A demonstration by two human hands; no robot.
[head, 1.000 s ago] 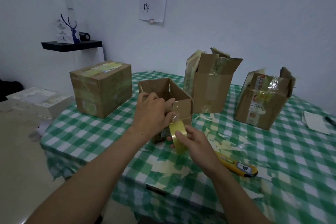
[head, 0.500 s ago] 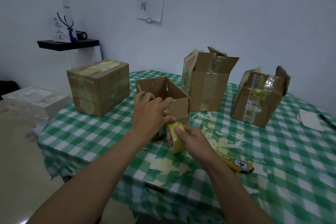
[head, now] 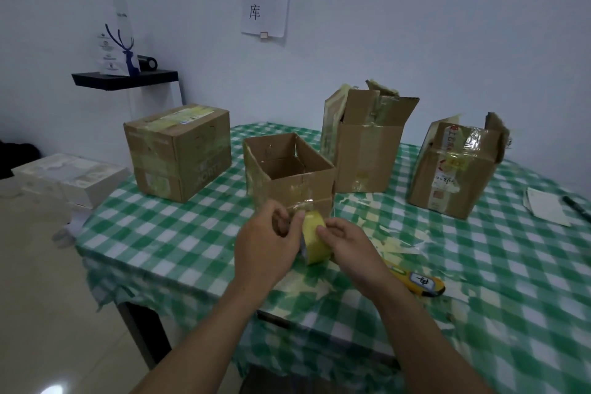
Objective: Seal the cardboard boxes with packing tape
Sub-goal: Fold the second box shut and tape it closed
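Note:
A small open cardboard box (head: 287, 176) stands on the green checked table (head: 179, 233) just beyond my hands. Both hands hold a yellow roll of packing tape (head: 315, 241) in front of its near wall. My left hand (head: 267, 245) grips the roll's left side, with the thumb and fingers curled round it. My right hand (head: 347, 245) pinches the roll's right face. A clear strip of tape shows on the box's near wall. A closed, taped box (head: 179, 150) sits at the left. Behind, two boxes (head: 367, 150) (head: 454, 169) have their flaps up.
A yellow utility knife (head: 415, 281) lies right of my right wrist, among loose tape scraps. A white paper (head: 545, 206) and a black pen (head: 575, 203) lie at the far right. White boxes (head: 64, 176) sit on the floor to the left, below a black wall shelf (head: 124, 78).
My left hand has come off the small box's rim, down onto the tape roll. The roll has stayed in front of the box's near wall.

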